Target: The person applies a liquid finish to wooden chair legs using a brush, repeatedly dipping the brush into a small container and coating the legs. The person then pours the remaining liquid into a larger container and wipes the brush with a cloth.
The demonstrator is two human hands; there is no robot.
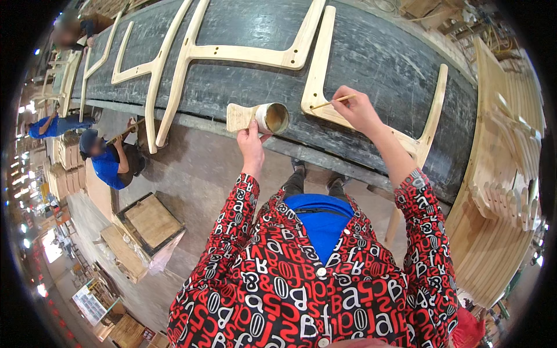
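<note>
- Several pale, angled wooden frames (pixel 243 54) lie along a dark, scuffed table (pixel 383 58).
- Left hand (pixel 251 142): grip closed where a round cup (pixel 272 118) meets a flat wooden paddle (pixel 238 118), held over the table's near edge; brownish contents show inside.
- Right hand (pixel 355 109): grip pinched on a thin wooden stick (pixel 333 102), tip at the corner of the rightmost frame (pixel 315 75); whether they touch, I cannot tell.

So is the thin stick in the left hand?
No, the right hand holds the thin stick; the left hand holds a cup.
</note>
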